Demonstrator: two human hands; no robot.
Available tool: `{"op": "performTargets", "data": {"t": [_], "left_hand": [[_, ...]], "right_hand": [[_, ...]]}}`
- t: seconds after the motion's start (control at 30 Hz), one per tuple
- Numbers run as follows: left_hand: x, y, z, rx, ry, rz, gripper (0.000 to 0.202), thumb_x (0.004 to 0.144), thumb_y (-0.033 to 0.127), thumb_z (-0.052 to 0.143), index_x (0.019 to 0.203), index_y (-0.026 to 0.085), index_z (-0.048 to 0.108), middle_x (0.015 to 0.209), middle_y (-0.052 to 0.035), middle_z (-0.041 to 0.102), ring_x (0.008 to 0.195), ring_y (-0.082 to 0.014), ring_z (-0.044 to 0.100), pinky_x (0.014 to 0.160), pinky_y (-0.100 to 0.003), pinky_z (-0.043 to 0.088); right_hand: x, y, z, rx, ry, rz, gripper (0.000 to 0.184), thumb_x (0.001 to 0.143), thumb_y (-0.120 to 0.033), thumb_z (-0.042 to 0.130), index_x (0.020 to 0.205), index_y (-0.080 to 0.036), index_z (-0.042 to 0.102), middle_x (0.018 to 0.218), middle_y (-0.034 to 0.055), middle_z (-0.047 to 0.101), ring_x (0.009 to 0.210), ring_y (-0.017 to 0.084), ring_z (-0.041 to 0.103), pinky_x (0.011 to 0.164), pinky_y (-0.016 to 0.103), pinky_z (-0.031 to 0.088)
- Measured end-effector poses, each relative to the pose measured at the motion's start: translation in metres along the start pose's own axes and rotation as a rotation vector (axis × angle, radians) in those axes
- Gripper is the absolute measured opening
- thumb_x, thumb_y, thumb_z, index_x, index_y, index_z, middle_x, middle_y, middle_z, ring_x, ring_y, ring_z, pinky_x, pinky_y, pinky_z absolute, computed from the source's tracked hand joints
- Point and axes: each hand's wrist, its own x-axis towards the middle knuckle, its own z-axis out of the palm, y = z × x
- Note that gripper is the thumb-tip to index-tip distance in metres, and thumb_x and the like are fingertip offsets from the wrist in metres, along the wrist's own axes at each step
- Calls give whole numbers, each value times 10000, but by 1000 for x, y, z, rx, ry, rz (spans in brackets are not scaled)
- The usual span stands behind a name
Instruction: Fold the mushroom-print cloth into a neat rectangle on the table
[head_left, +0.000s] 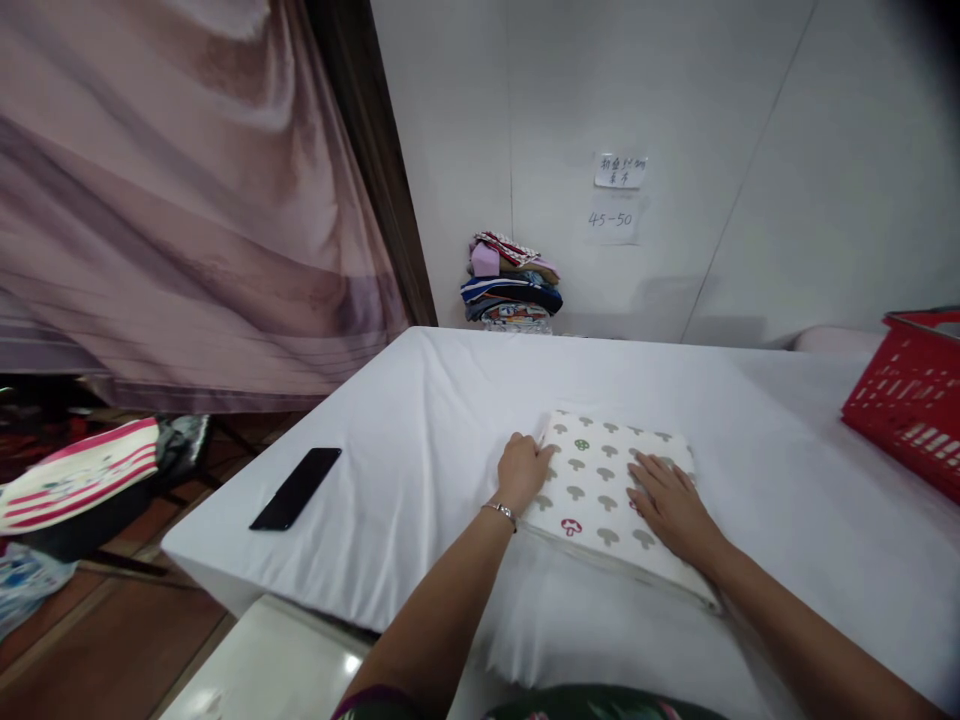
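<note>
A folded white cloth (607, 500) printed with grey mushrooms, plus a few red and green ones, lies on the white-covered table in front of me. At its left edge, my left hand (523, 474) is closed, fingers curled at the side and thumb along the top. The undersides of those fingers are hidden. My right hand (675, 510) rests flat on the right part of the cloth, fingers stretched out and slightly spread.
A black phone (296, 488) lies on the table (390, 440) to the left. A red plastic basket (907, 400) stands at the right. Folded fabrics (511, 285) are stacked by the wall behind. A white stool (262, 665) is at the front left, and a pink curtain (225, 200) hangs beyond.
</note>
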Motion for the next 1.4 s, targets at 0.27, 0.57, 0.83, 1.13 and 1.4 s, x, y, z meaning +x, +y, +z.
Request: {"op": "performTargets", "data": {"t": [0.27,0.57,0.83,1.13,1.4], "left_hand": [[1,-7,6,-3,-11,-38,314,857,441,425,794,171,572,991,-91,571,918,-198,559,761,-281,407],[12,9,4,-32,-41,-23,403,841,492,402,913,151,606,1128,-133,550,1088,-245,481,909,-305,361],[8,-3,12,18,-9,-21,341,883,431,367,910,169,584,1085,-118,554,1067,-232,474,880,-319,379],[12,-6,11,73,20,33,397,899,458,329,874,162,592,1013,-112,580,1019,-221,506,860,-303,378],[9,18,-2,171,87,308,362,888,341,381,1202,190,477,1345,-108,432,1250,-228,357,1020,-352,259]], "right_hand": [[-3,-12,-10,40,-109,23,510,892,-485,313,1286,-207,478,1442,98,331,1340,290,237,1056,543,196],[-12,-42,-11,73,-176,-189,549,904,-516,315,1378,-244,359,1473,78,262,1360,269,177,1079,533,156],[-13,-46,-17,130,-239,-249,533,912,-493,332,1397,-273,317,1484,50,221,1361,270,170,1086,529,153],[-21,-98,-13,188,-367,-417,675,882,-532,376,1445,-229,161,1507,68,102,1380,248,58,1107,509,40],[-21,-115,0,167,-324,-404,768,838,-399,521,1453,-184,114,1507,94,100,1380,249,41,1118,479,-11]]}}
